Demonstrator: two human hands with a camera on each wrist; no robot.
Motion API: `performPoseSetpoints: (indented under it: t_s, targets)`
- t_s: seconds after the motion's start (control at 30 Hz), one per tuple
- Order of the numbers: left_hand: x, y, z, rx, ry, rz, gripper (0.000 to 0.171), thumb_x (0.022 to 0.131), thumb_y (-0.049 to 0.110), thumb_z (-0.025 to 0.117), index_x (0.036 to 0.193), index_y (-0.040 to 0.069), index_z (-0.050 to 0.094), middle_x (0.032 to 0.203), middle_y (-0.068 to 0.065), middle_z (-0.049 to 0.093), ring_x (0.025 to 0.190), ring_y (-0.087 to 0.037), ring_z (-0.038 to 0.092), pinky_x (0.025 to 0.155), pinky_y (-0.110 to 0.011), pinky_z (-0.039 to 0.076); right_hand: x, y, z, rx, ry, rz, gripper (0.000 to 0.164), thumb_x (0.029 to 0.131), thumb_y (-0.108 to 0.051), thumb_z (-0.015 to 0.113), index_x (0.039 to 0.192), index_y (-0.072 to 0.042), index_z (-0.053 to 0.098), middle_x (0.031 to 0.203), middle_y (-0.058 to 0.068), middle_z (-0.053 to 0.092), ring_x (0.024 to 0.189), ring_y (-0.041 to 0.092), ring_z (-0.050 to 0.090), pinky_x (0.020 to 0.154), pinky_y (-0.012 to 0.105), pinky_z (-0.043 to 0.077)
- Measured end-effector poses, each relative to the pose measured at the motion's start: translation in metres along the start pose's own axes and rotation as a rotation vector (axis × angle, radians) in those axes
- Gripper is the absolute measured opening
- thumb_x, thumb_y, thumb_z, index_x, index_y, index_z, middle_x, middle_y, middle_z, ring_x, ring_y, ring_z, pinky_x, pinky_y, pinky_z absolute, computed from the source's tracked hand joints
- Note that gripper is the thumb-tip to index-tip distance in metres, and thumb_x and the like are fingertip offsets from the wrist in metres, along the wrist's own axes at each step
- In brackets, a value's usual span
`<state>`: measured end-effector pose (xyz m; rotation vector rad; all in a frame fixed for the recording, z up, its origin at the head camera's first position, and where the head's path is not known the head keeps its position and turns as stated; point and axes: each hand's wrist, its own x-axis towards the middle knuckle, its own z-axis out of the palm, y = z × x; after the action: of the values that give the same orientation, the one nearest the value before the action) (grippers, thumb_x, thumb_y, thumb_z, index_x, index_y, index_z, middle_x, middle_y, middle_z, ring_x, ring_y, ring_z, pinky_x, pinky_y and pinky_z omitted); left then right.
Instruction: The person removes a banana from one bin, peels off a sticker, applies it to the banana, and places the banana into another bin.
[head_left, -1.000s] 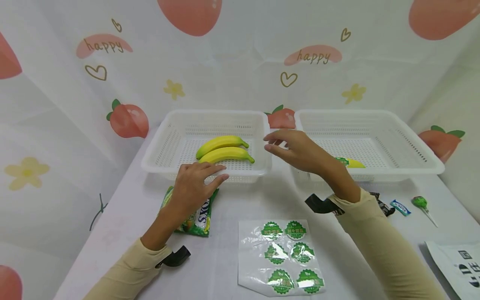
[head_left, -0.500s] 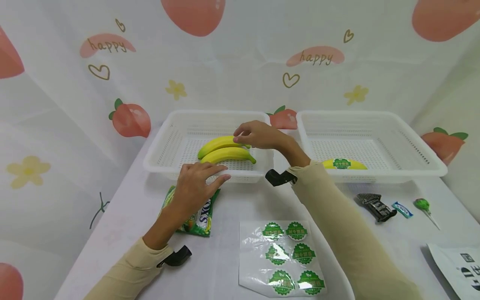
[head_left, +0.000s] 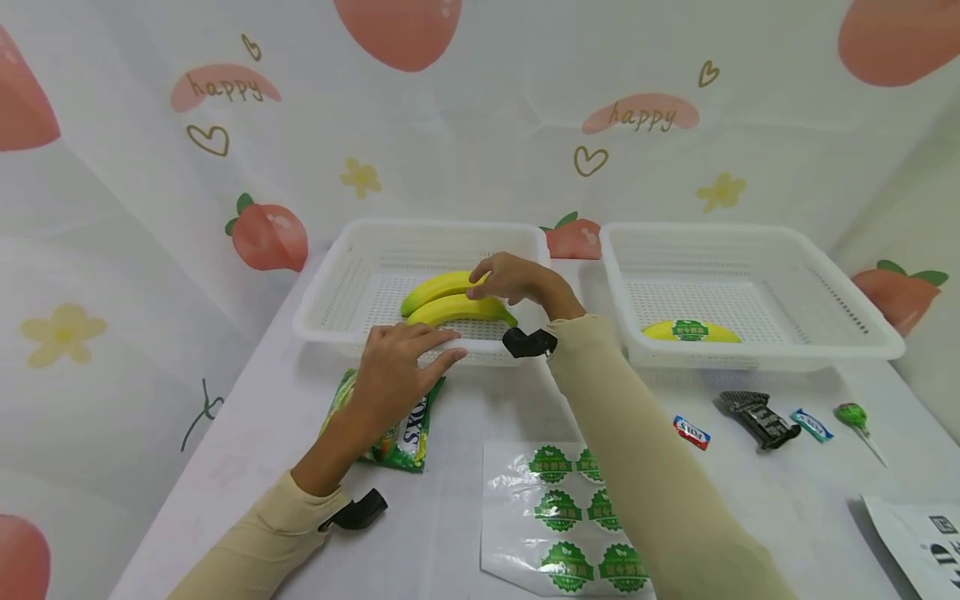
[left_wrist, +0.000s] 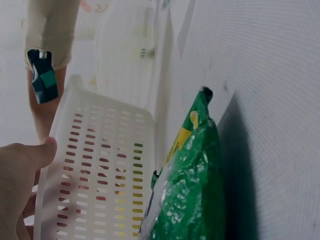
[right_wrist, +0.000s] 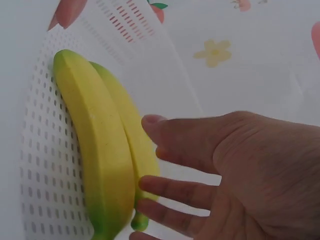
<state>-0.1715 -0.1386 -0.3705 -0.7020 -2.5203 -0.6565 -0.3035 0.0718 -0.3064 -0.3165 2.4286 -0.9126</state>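
At the front rim of the left white basket [head_left: 450, 223], my left hand [head_left: 397, 375] holds on, its thumb outside and its fingers over the edge in the left wrist view. Inside that basket two yellow bananas [head_left: 457, 310] lie side by side. My right hand [head_left: 517, 279] reaches over their stem ends with nothing in its grasp. The right wrist view shows its thumb [right_wrist: 155, 124] spread from its fingers [right_wrist: 175, 192], the tips right at the farther banana [right_wrist: 127, 110]. A green snack bag [head_left: 408, 437] lies below my left hand, partly covered by it.
A second white basket [head_left: 765, 354] on the right contains a banana with a green label [head_left: 690, 331]. My right sleeve partly covers a sheet of green stickers [head_left: 517, 542]. Small wrapped candies [head_left: 692, 433], a black packet [head_left: 761, 418], a lollipop [head_left: 851, 414] and a white pouch [head_left: 911, 546] lie at right.
My right hand has moved left from between the baskets to over the bananas, then slightly lower. My left hand stays at the basket rim. The right sleeve now uncovers a small candy.
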Motion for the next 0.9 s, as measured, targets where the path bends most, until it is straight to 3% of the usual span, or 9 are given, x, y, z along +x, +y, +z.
performPoseSetpoints:
  t_s: [0.13,0.67,0.9]
  targets:
    - [0.0,0.0,0.0,0.002,0.004,0.008,0.035,0.093,0.037,0.083,0.123,0.017,0.081,0.113,-0.006,0.08,0.107,-0.03,0.071,0.091,-0.053,0.046,0.004,0.004,0.003,0.037,-0.005,0.021,0.054,0.102,-0.027,0.07,0.152,-0.01,0.056,0.157,0.009,0.049,0.138,0.032,0.053,0.112,0.055,0.048]
    - [0.001,-0.001,0.0,0.011,0.011,0.011,0.035,0.093,0.037,0.082,0.123,0.017,0.081,0.113,-0.006,0.08,0.108,-0.029,0.072,0.091,-0.053,0.046,0.01,-0.002,0.009,-0.03,-0.054,0.112,0.056,0.101,-0.016,0.072,0.153,-0.013,0.055,0.163,0.009,0.042,0.137,0.032,0.053,0.11,0.053,0.051]
    - [0.0,-0.002,0.003,-0.001,0.024,0.014,0.035,0.092,0.035,0.084,0.122,0.018,0.081,0.11,-0.005,0.08,0.106,-0.029,0.071,0.09,-0.052,0.045,0.009,-0.002,0.012,-0.043,-0.115,0.173,0.059,0.099,-0.005,0.072,0.155,-0.012,0.054,0.159,0.014,0.046,0.139,0.032,0.054,0.098,0.045,0.059]
